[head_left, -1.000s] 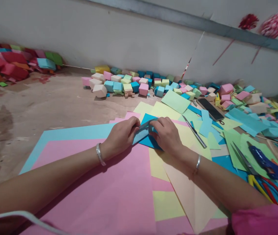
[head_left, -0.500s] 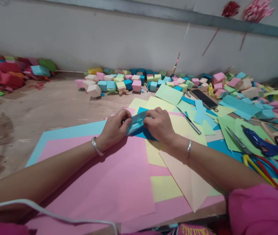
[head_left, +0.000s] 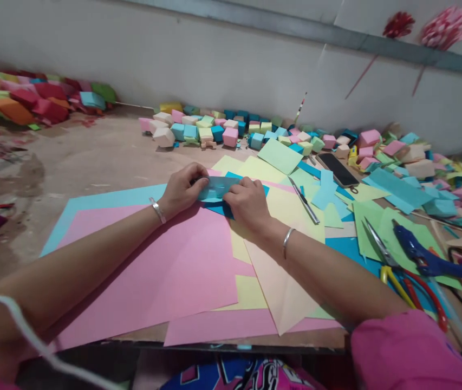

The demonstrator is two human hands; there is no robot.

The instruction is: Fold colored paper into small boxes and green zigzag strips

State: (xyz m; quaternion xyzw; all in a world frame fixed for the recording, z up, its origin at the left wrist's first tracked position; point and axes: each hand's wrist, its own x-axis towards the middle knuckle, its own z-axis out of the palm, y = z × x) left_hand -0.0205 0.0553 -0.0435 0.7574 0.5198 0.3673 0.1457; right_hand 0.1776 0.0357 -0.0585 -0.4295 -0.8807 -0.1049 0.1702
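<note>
Between my hands is a light blue strip of paper (head_left: pixel 216 187), partly folded, held just over the layered coloured sheets. My left hand (head_left: pixel 185 189) pinches its left end, thumb toward me. At the right end, the fingers of my right hand (head_left: pixel 249 203) are curled onto the paper, and the fingertips are partly hidden. Under the strip lies a darker blue piece of paper (head_left: pixel 219 209). A large pink sheet (head_left: pixel 153 265) spreads below my left forearm, and a peach sheet (head_left: pixel 281 287) lies below the right one.
Small folded paper boxes (head_left: pixel 231 135) line the wall, with a red and orange pile (head_left: pixel 47 103) at far left. To the right are a pen-like cutter (head_left: pixel 304 200), a phone (head_left: pixel 338 170), scissors (head_left: pixel 397 265) and a blue glue gun (head_left: pixel 421 252). A white cable (head_left: pixel 31 338) crosses my left forearm.
The light blue strip, tilted before, now lies more level between my hands. Both hands appear slightly further left in view, and the camera view has shifted.
</note>
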